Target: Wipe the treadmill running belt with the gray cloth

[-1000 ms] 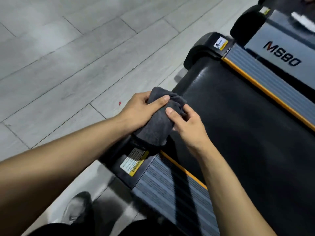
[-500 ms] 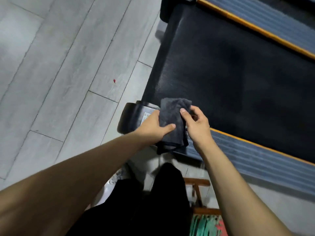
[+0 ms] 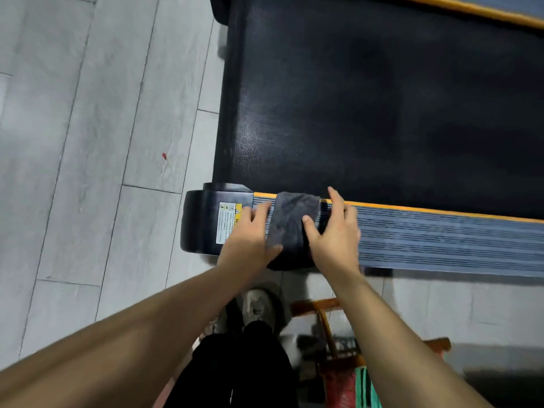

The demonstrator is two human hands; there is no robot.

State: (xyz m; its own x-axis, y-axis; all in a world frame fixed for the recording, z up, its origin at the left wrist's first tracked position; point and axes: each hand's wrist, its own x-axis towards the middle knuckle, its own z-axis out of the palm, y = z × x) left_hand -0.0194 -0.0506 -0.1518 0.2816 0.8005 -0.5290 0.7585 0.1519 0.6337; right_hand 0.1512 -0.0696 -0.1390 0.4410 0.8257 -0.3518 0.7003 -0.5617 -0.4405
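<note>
Head view, cloth: we see the folded dark gray cloth (image 3: 290, 228) lying across the ribbed gray side rail (image 3: 441, 242) of the treadmill, just short of the black textured running belt (image 3: 368, 98).
Head view, left hand: our left hand (image 3: 250, 240) lies with relaxed fingers, thumb on the cloth's left edge.
Head view, right hand: our right hand (image 3: 334, 234) rests spread, thumb on the cloth.
Head view, floor: pale gray planks (image 3: 88, 142) lie left of us.

Count of items in view, head camera.
We count one gray cloth (image 3: 291, 228), two hands (left hand (image 3: 250, 240), right hand (image 3: 332, 234)), one running belt (image 3: 382, 98), one warning label (image 3: 228, 220) at centre left, one shoe (image 3: 257, 307) at lower centre.
</note>
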